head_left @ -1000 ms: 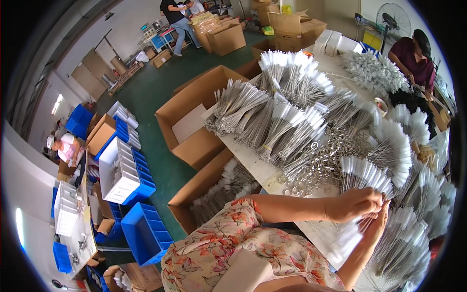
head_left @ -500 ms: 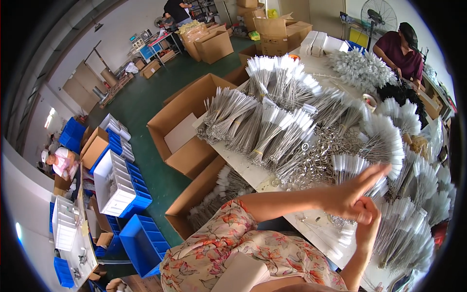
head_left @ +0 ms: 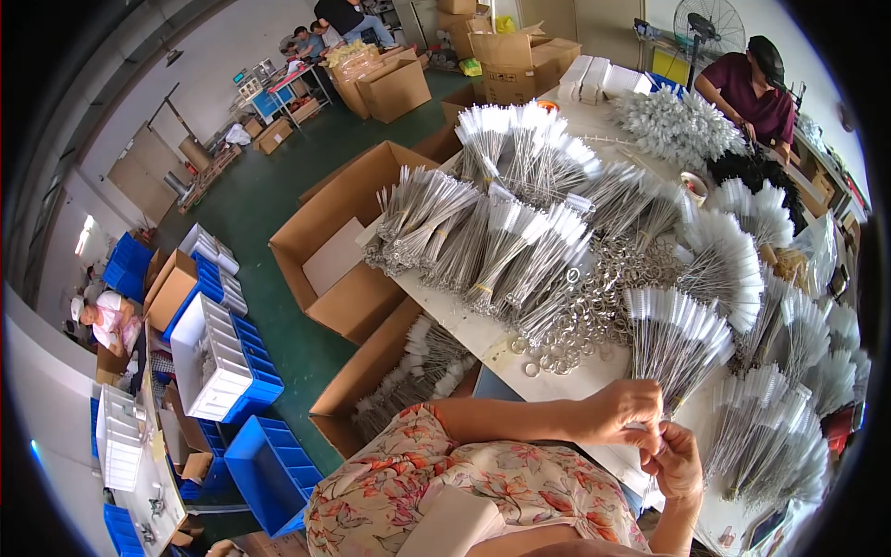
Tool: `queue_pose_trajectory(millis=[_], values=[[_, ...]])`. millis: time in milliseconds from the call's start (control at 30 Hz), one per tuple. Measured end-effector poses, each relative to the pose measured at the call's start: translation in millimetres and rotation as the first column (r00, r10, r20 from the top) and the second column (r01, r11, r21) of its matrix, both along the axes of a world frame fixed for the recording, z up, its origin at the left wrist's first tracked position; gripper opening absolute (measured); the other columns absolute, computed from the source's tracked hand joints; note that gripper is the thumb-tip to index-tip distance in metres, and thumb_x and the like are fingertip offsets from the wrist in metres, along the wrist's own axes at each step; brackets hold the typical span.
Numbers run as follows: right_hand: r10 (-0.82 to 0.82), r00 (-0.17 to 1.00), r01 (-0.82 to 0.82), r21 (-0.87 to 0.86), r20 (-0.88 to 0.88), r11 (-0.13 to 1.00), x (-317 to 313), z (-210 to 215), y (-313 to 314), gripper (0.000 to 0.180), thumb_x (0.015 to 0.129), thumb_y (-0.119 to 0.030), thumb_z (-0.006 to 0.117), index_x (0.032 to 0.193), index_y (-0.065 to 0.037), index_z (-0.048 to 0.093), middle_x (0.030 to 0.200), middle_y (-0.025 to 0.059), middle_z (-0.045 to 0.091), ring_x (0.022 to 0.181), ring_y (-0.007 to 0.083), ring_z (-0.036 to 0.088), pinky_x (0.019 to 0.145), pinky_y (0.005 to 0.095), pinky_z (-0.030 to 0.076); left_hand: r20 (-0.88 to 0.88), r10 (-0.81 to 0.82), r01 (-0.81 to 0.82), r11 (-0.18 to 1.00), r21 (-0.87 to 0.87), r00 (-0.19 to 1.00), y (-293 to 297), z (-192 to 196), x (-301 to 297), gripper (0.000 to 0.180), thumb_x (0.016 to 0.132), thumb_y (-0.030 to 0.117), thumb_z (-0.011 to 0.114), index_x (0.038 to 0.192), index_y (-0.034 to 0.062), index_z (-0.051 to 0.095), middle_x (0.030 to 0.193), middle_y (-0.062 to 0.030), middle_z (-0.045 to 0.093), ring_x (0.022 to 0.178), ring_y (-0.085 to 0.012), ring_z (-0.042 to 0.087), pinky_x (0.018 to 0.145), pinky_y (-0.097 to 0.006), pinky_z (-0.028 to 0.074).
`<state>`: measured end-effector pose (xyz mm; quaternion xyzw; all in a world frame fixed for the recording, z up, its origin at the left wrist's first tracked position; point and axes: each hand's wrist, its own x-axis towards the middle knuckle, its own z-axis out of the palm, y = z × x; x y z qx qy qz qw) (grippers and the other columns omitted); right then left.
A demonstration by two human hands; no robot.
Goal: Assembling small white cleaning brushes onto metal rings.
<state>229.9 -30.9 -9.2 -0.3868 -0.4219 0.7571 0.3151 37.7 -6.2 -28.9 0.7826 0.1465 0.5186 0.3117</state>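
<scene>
My left hand (head_left: pixel 620 412) reaches in over the table's near edge with its fingers closed in a pinch. My right hand (head_left: pixel 676 461) meets it from below, its fingers closed as well. The fingertips touch or nearly touch; whatever sits between them is too small or hidden to name. Just beyond the hands, a fanned bundle of thin wire brushes (head_left: pixel 676 336) with white bristle heads lies on the table, its wire ends partly hidden behind the fingers. A heap of metal rings (head_left: pixel 566 348) is spread to the left of that bundle.
More brush bundles (head_left: pixel 520 232) cover the table (head_left: pixel 457 302). Open cardboard boxes (head_left: pixel 348 297) stand against its left side, one holding brushes. Blue bins (head_left: pixel 269 473) sit on the floor further left. Across the table a person in a dark red top (head_left: pixel 756 102) works.
My left hand has drawn back from over the brushes, its outstretched fingers now closed. My right hand has shifted slightly lower and left. The white-headed bundle beyond them shows more fully.
</scene>
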Motion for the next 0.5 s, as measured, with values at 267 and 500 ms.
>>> queue_pose_trajectory(millis=[267,500], values=[[-0.62,-0.013,-0.639,0.47,0.785,0.609,99.1,-42.9,-46.8,0.007,0.075,-0.007,0.059,0.074,0.0,0.061,0.064,0.0118,0.061,0.049,0.0254,0.055,0.051,0.0342,0.043,-0.507,0.443,-0.61,0.76,-0.224,0.739,-38.9,-55.3,-61.2,0.035,0.077,0.025,0.067,0.102,0.0048,0.053,0.07,-0.0085,0.058,0.06,-0.0226,0.058,0.056,-0.033,0.047],[-0.424,0.308,-0.1,0.472,0.852,0.876,96.8,-51.0,-46.1,0.009,0.075,-0.009,0.06,0.073,0.0,0.062,0.061,0.0116,0.059,0.055,0.0237,0.057,0.055,0.0336,0.042,-0.524,0.377,-0.567,0.78,-0.266,0.764,-46.2,-84.6,-54.0,0.025,0.08,0.023,0.064,0.09,0.0017,0.056,0.069,-0.011,0.06,0.06,-0.0247,0.06,0.056,-0.033,0.047]])
